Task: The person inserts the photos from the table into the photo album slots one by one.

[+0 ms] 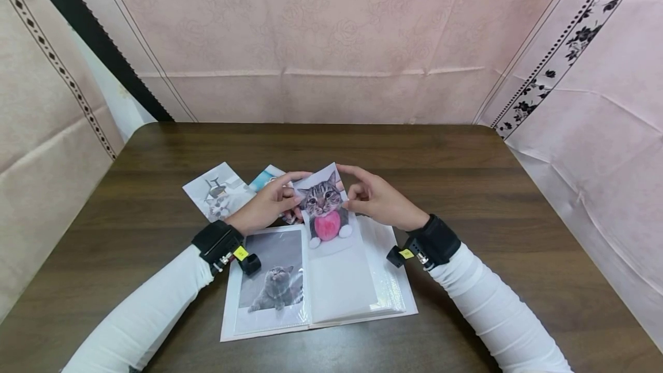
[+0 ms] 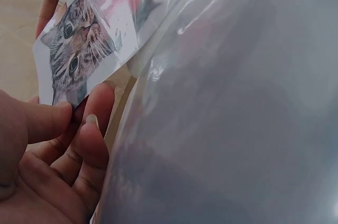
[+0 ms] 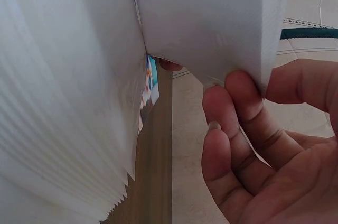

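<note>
Both hands (image 1: 269,203) (image 1: 380,200) pinch the cat photo (image 1: 325,203) by opposite edges; forearms (image 1: 150,307) (image 1: 497,304) angle inward

We see the open album (image 1: 409,304) on the surface (image 1: 393,148), with the kitten photo (image 1: 279,289) in its left page. The cat photo (image 1: 326,206) stands over the right page, its lower end in that page's pocket, between the left hand (image 1: 264,206) and the right hand (image 1: 385,203). Behind the album, to the left, we find one loose photo (image 1: 220,191); just right of it lies a second loose photo (image 1: 265,177), partly under the left hand. Cloth (image 1: 331,45) hangs behind the surface.
</note>
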`<state>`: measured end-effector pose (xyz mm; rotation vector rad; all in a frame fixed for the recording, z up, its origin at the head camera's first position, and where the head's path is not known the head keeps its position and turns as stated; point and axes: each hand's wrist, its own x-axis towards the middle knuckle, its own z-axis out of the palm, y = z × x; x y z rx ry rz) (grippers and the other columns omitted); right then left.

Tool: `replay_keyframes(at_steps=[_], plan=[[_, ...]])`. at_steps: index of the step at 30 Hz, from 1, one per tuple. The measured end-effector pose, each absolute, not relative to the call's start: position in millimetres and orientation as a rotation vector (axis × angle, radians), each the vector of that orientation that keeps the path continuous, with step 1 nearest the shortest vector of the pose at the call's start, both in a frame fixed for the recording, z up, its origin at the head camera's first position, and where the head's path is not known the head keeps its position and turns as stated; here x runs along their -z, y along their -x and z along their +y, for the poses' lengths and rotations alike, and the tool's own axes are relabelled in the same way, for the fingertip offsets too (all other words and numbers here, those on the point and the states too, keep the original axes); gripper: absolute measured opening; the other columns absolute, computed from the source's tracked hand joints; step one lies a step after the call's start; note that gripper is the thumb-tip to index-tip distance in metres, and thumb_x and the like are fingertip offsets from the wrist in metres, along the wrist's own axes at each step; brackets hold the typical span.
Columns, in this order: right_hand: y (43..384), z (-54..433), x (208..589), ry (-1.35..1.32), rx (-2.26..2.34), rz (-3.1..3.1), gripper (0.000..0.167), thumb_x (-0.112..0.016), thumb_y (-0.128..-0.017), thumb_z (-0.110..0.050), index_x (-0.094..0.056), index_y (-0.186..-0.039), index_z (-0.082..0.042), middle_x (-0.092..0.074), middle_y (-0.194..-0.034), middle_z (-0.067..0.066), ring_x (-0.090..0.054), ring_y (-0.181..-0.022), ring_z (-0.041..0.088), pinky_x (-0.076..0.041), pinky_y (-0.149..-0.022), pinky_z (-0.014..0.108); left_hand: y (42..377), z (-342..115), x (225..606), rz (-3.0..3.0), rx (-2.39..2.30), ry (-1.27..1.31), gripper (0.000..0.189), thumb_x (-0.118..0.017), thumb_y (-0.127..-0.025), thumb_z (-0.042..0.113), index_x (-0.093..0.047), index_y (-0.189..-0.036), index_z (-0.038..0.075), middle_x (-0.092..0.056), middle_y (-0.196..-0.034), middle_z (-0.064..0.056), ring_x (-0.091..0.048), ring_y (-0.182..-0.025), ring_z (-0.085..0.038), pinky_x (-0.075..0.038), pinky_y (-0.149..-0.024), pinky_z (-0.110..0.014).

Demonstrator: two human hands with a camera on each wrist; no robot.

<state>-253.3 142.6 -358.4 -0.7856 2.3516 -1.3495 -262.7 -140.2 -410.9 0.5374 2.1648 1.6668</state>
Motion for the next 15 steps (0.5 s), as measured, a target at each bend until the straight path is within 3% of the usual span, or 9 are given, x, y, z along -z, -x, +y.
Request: replay_keyframes(at_steps=[15], plan=[[251.5,142.9,357.2,0.791,1.333,2.369,0.077,-0.066,-0.096,-0.003,-0.026,-0.16,-0.011,-0.059,-0.08,0.005,-0.051,-0.075,0.022,-0.042,-0.067,0.026,261.5,-140.2,410.2,2.229,-1.57,-0.582,0.052,-0.05,-0.106,0.007,-0.039,-0.153,0.025,-0.071,-0.096,-0.017,-0.07,-0.084,-0.027,-0.056,-0.075,-0.029]])
